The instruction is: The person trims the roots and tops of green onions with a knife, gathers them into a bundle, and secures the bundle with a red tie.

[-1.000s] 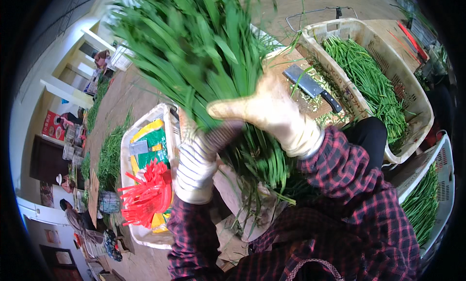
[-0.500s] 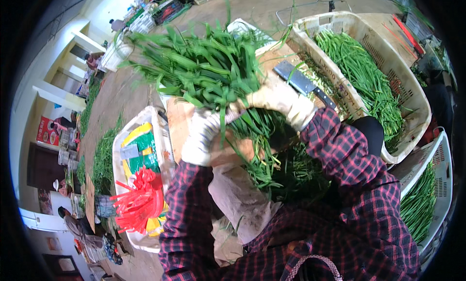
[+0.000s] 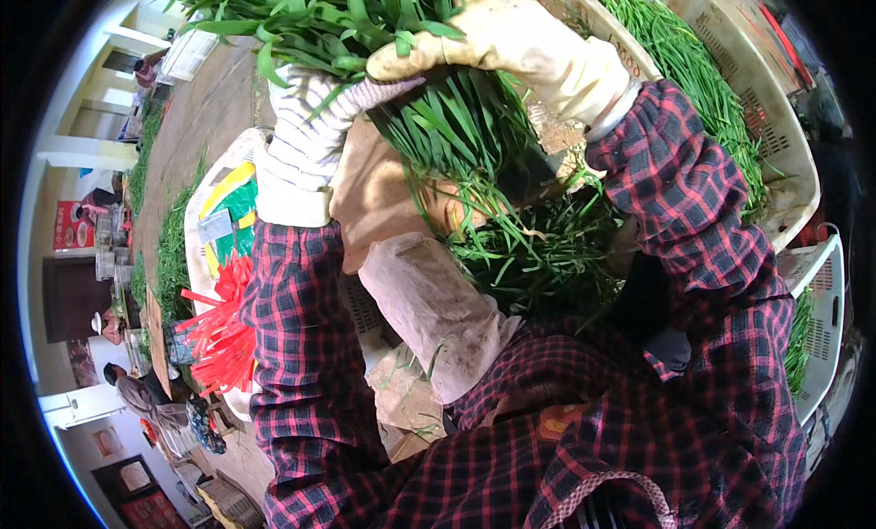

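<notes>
Both my hands grip one big bunch of long-leaved greens (image 3: 319, 18) at the top of the view. My left hand (image 3: 306, 136), in a white striped glove, is closed round its left side. The right hand (image 3: 502, 41), in a cream rubber glove, wraps over it from above, thumb toward the left fingers. Broad leaf tips spread to the upper left; the stalk ends hang down toward me, over a wooden board (image 3: 370, 187). Loose greens (image 3: 557, 251) lie in a heap below the bunch. A pale stained cloth (image 3: 433, 305) covers my knee.
On the right stands a long cream crate (image 3: 797, 187) of green stalks (image 3: 675, 63), with another white crate (image 3: 829, 301) nearer me. At left, a white crate (image 3: 193, 246) holds green-and-yellow packaging (image 3: 239, 208) and red strips (image 3: 224, 324). A person (image 3: 137, 397) sits farther left.
Both hands have shifted up in the view with the bunch, which now appears larger and partly cut off at the top edge. The cleaver beside my right hand is out of sight.
</notes>
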Motion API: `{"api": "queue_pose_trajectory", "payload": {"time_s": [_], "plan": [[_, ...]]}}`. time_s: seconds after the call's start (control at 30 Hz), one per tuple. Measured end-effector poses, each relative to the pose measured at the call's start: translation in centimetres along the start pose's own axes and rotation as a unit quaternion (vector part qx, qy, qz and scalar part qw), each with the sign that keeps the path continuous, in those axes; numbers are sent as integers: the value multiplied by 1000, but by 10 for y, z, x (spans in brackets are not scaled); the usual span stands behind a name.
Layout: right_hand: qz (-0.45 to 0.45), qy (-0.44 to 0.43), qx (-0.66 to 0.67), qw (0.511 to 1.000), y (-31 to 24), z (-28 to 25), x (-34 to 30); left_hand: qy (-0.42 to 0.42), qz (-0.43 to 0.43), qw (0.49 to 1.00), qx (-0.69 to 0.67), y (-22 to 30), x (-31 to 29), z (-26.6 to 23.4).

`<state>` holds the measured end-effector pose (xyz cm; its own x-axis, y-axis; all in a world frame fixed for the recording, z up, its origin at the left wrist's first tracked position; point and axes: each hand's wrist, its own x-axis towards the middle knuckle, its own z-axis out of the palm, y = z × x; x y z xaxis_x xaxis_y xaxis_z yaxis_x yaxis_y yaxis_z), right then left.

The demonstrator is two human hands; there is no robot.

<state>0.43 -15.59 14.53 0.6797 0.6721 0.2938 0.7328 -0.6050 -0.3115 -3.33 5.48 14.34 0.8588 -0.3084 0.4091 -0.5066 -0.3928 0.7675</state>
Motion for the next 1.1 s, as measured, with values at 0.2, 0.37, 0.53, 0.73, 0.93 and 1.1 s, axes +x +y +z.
{"api": "queue_pose_trajectory", "payload": {"time_s": [0.2,0.37,0.53,0.73,0.93,1.1], "plan": [[-46,143,147,978,-1,-1,-6,-32,2,999,-12,-7,6,5],[-129,151,533,823,-1,0,-4,-45,-10,998,-40,-1,6,-2],[-13,126,397,909,26,5,-1,-90,-21,989,-117,-34,30,25],[-38,65,376,924,6,-19,13,-79,-18,989,-123,-17,25,-5],[-54,2,386,921,2,-37,35,-1,-13,997,81,-11,29,-2],[-45,31,282,958,9,-43,36,8,52,994,94,-22,36,7]]}}
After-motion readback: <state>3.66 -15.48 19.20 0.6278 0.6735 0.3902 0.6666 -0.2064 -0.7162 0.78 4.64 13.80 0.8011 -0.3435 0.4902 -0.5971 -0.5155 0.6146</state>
